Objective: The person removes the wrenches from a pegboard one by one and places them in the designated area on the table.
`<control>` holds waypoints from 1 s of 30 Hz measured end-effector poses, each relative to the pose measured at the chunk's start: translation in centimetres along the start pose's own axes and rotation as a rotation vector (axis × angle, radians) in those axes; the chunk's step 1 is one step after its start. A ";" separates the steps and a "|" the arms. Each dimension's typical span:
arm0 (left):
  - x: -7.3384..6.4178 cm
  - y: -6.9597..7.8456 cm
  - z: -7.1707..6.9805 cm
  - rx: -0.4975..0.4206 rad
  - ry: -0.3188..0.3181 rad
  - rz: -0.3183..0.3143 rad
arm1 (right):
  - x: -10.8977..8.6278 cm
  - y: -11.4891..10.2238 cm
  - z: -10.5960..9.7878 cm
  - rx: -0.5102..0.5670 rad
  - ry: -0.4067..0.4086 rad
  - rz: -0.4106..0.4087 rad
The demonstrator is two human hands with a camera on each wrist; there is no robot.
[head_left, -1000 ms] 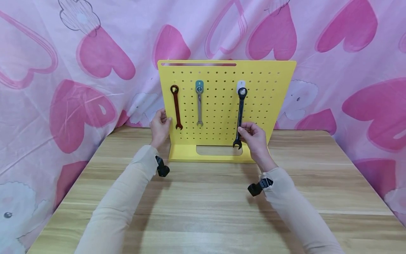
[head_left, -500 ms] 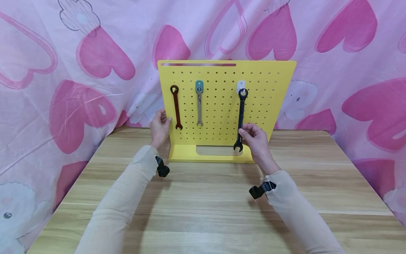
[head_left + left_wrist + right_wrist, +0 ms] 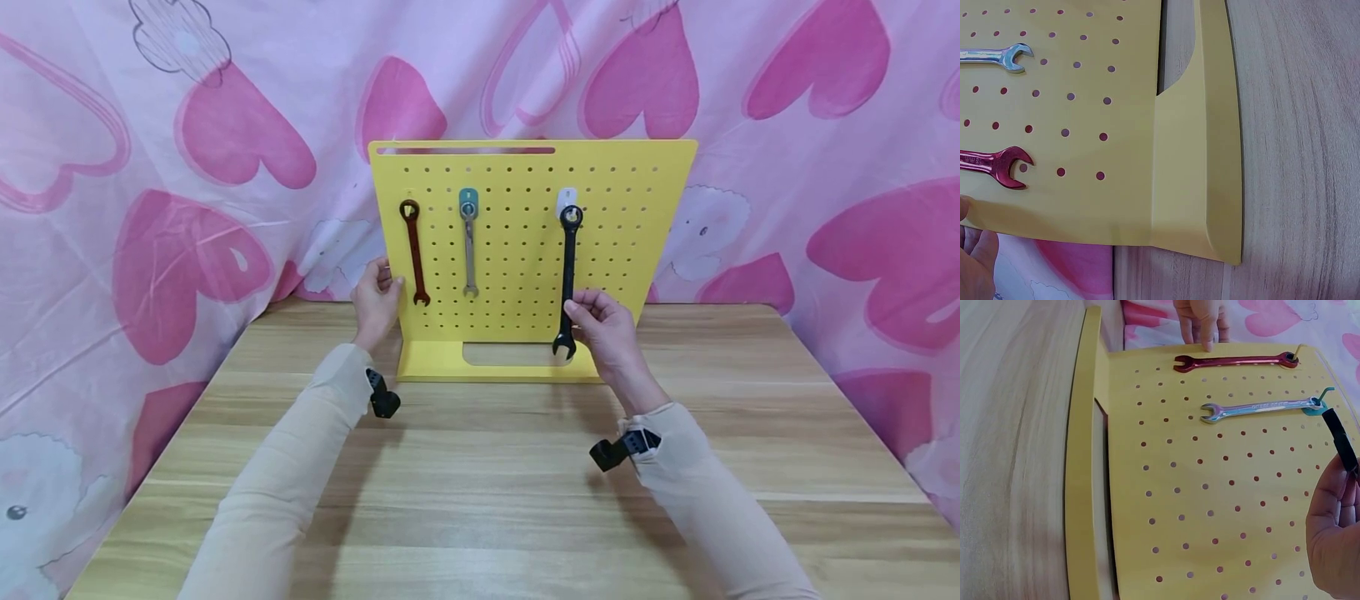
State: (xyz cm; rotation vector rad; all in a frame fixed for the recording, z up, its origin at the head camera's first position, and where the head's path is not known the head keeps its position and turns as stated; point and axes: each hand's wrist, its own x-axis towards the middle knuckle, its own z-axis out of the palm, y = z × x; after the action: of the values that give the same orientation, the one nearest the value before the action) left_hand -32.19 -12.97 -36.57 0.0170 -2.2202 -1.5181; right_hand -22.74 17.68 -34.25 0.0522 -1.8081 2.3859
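Note:
A yellow pegboard (image 3: 517, 250) stands upright on the table. My left hand (image 3: 377, 304) grips its left edge, thumb on the front and fingers behind. With thumb and fingers my right hand (image 3: 609, 333) pinches the lower shaft of a black combination wrench (image 3: 568, 267). The wrench's ring end overlaps the white hook (image 3: 567, 198), whose tip shows through the ring; its open end points down. A red wrench (image 3: 416, 254) and a silver wrench (image 3: 469, 250), the latter on a teal hook (image 3: 468, 197), hang to the left. In the right wrist view only the dark open end of the black wrench (image 3: 1340, 440) shows.
The wooden table (image 3: 480, 483) spreads in front of the board. The board's foot (image 3: 431, 360) has a cut-out slot in it. A pink curtain with hearts (image 3: 247, 125) hangs close behind and at both sides.
The black wrench has shifted slightly down, and the hook tip shows more plainly through its ring. My right wrist has drawn back a little to the right. The left hand keeps its hold.

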 end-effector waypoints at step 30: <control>-0.1 -0.2 0.0 0.018 0.003 0.020 | -0.9 -1.5 -2.2 0.050 -0.027 -0.033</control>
State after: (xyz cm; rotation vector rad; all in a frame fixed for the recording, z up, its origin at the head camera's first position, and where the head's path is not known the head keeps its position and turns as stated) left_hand -32.15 -13.03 -36.75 0.0023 -2.2246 -1.4865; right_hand -21.48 20.09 -33.57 0.1192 -1.7446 2.4188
